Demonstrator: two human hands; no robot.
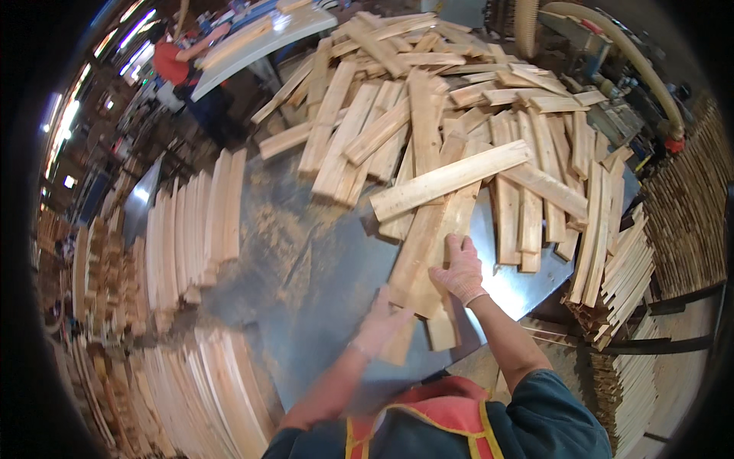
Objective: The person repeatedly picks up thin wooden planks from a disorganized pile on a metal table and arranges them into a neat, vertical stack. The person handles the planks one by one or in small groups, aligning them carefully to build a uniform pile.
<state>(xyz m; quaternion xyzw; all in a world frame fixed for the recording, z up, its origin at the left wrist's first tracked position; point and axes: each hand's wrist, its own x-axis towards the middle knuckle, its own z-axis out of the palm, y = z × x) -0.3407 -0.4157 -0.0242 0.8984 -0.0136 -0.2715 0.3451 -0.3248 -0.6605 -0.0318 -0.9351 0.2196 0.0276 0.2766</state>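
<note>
Before me on the metal table, several pale wooden boards lie at a slant toward my body. My right hand point(461, 271), in a light glove, grips the right edge of a long wooden board point(424, 256), thumb across its face. At the near left corner of that board my left hand point(380, 327), also gloved and slightly blurred, closes on its edge. Some of its fingers are hidden. Under and beside it, the ends of two more boards point(443, 327) stick out toward me. Another board point(451, 180) lies crosswise over the far end.
A large loose heap of boards point(378, 115) covers the far side of the metal table point(306, 306). Sawdust point(287, 245) lies at its left. Stacked boards point(195, 237) stand at left, more point(627, 275) at right. A person point(180, 73) in red works at another table, far left.
</note>
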